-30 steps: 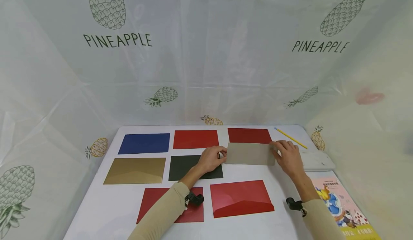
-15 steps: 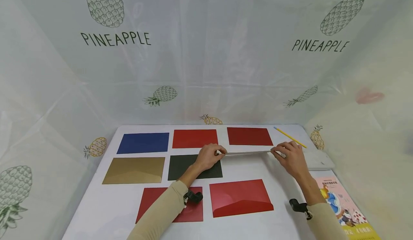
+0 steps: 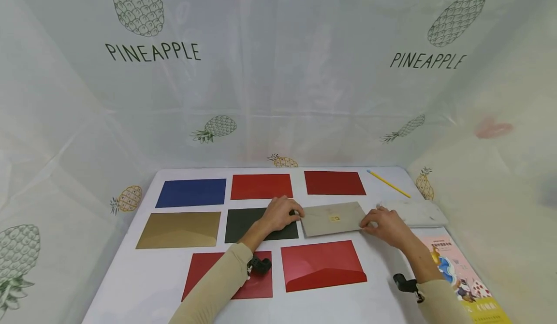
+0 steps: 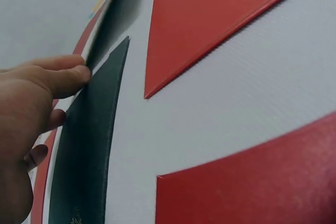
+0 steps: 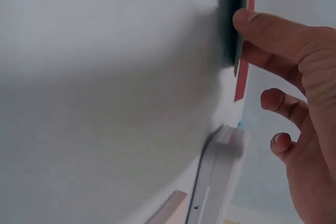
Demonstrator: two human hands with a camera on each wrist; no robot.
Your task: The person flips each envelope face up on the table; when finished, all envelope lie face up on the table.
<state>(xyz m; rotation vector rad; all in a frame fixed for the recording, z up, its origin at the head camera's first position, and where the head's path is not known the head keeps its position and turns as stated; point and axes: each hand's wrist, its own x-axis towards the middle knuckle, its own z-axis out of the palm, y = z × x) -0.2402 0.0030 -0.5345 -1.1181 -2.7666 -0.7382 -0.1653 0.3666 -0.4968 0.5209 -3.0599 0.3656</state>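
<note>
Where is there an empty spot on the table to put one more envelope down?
Bare table shows at the near left, below the gold envelope and left of the dark red one. Another bare strip lies near the front edge, below the red envelope. The middle is crowded: both hands hold the grey envelope there.

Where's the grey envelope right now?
In the head view the grey envelope is right of centre on the table, between the left hand and right hand, beside the black envelope.
</note>
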